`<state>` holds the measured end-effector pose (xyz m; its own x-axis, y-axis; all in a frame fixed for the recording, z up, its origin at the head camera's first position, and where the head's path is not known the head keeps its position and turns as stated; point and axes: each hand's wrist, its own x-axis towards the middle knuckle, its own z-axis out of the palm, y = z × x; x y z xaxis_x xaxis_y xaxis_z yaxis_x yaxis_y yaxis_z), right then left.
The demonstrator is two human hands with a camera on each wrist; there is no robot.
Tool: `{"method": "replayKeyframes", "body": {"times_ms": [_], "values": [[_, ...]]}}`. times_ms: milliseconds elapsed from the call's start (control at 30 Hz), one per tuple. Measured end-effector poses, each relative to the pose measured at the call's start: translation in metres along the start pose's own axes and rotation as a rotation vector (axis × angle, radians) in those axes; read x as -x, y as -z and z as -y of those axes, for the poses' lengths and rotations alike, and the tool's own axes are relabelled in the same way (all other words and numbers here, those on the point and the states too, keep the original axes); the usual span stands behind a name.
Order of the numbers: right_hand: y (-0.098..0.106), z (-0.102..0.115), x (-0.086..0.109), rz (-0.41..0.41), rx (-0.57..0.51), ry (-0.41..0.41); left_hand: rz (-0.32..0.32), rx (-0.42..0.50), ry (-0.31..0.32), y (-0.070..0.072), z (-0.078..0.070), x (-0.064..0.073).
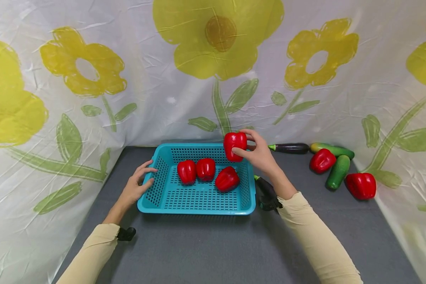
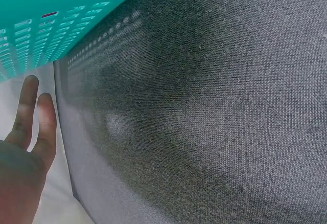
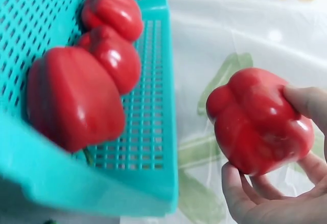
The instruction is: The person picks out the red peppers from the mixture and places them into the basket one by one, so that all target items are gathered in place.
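A red bell pepper [image 1: 235,146] is gripped between the thumb and fingers of my right hand [image 1: 260,155], above the far right corner of the blue plastic basket [image 1: 198,211]. In the right wrist view the held bell pepper [image 3: 260,121] shows its lobed end. Three more red bell peppers lie inside the basket: one at left [image 1: 186,172], one in the middle [image 1: 206,169] and one at right [image 1: 227,179]. At the basket's left rim is my left hand [image 1: 136,187], its fingers spread and slightly bent; in the left wrist view two fingers [image 2: 46,127] extend beside the basket wall.
Right of the basket lie an eggplant [image 1: 266,189] partly under my right wrist, another eggplant [image 1: 291,148], a yellow-green cucumber-like vegetable [image 1: 331,150], a green cucumber [image 1: 338,172] and two red bell peppers [image 1: 322,161], [image 1: 361,185]. A flowered curtain [image 1: 145,110] hangs behind the grey table [image 1: 198,252].
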<state>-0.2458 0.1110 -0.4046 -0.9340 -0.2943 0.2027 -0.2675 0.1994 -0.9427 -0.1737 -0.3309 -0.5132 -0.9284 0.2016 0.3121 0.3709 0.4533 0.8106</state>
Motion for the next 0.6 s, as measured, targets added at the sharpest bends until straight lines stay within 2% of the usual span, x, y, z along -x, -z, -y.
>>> {"method": "replayKeyframes", "body": {"times_ms": [367,600], "values": [[-0.031,0.007,-0.010,0.050,-0.091,-0.063,-0.011,-0.009,-0.005,-0.001,-0.001,0.001],[-0.049,0.007,-0.009,0.068,-0.125,-0.060,-0.017,-0.015,0.000,-0.001,0.000,0.000]]}}
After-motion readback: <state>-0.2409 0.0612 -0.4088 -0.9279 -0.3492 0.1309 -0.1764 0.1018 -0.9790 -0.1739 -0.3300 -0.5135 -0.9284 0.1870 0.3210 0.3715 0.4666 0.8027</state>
